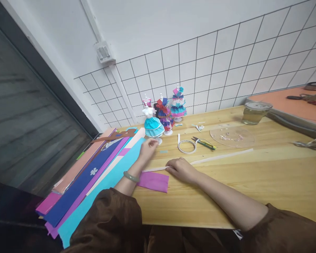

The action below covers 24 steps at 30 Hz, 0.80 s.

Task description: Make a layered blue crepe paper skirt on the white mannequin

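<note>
My left hand is near the base of the small white mannequin in a turquoise skirt; its fingers are curled, and what they hold, if anything, is too small to name. My right hand is closed on a long white strip lying across the wooden table. The strip runs left along the top edge of a purple piece of crepe paper. Beyond my right hand lie a roll of white tape and green-handled snips. A light blue scrap rests between my hands.
Long coloured paper sheets are piled at the left. Several dressed mannequins stand by the wall grid. On the right are a clear dish of beads, a glass jar and an orange board.
</note>
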Motion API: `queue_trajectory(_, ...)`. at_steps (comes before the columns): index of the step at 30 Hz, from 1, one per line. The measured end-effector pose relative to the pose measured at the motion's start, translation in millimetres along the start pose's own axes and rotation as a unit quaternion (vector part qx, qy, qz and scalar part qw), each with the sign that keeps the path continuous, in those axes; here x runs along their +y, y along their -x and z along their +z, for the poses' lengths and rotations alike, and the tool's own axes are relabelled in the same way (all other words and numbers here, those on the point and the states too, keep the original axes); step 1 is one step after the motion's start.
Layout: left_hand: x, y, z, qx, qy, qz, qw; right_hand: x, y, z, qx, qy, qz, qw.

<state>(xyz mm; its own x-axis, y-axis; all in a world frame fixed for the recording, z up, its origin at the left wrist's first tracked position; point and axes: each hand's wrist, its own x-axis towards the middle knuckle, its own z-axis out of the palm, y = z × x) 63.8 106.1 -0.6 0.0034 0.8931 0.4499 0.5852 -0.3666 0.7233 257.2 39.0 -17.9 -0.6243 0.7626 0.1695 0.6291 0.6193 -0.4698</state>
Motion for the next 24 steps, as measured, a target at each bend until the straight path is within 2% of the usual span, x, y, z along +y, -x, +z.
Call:
queue_trajectory(3,-2,13,10.8,-0.110,-0.057,0.039,0.992,-2,1,-2,0.001,0.003,0.001,1.000)
queue_trajectory(7,-9,11,22.8,-0.167,-0.127,0.058,0.976,-3,0,-2,0.000,0.005,0.002,1.000)
queue_trajectory(11,-15,8,35.7,-0.174,-0.169,0.052,0.969,-2,0,0,0.005,0.005,0.004,1.000)
queue_trajectory(14,-16,10,38.9,-0.165,-0.177,0.055,0.969,-2,0,1,0.007,0.004,0.006,1.000)
queue_trajectory(19,-12,13,28.1,-0.146,-0.147,0.063,0.976,-2,-1,0,0.002,-0.001,0.007,1.000)
queue_trajectory(24,-5,17,16.6,-0.158,-0.098,0.052,0.981,-3,0,-2,0.009,-0.021,0.014,1.000)
